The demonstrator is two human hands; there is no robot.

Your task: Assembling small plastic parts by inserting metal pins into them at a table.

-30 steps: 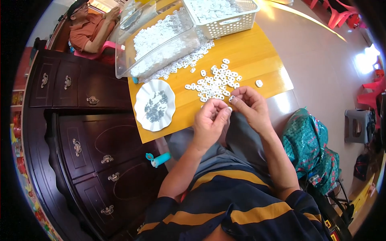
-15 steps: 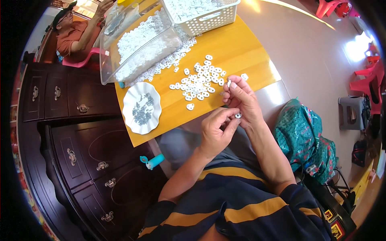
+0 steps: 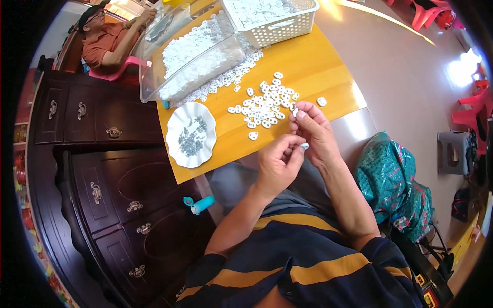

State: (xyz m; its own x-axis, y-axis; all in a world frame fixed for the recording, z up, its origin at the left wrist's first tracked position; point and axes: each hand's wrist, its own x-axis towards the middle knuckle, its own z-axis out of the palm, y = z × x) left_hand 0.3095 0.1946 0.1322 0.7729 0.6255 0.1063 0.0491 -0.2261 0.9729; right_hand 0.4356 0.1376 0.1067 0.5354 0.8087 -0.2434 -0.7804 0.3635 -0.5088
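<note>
Both hands meet just off the yellow table's [image 3: 318, 66] near edge: left hand [image 3: 277, 167] and right hand [image 3: 313, 128] pinch a small white part [image 3: 304, 146] between their fingertips. White parts [image 3: 264, 102] lie scattered on the table, above a grey tiled floor [image 3: 400, 66].

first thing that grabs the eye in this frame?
Both hands meet at the table's near edge: the left hand and right hand pinch a small white piece between fingertips. Just beyond them a scatter of small white parts lies on the yellow tabletop, with a white scalloped dish of small grey metal bits to the left. Farther back stand a clear bin and a white basket, both full of white parts.
</note>
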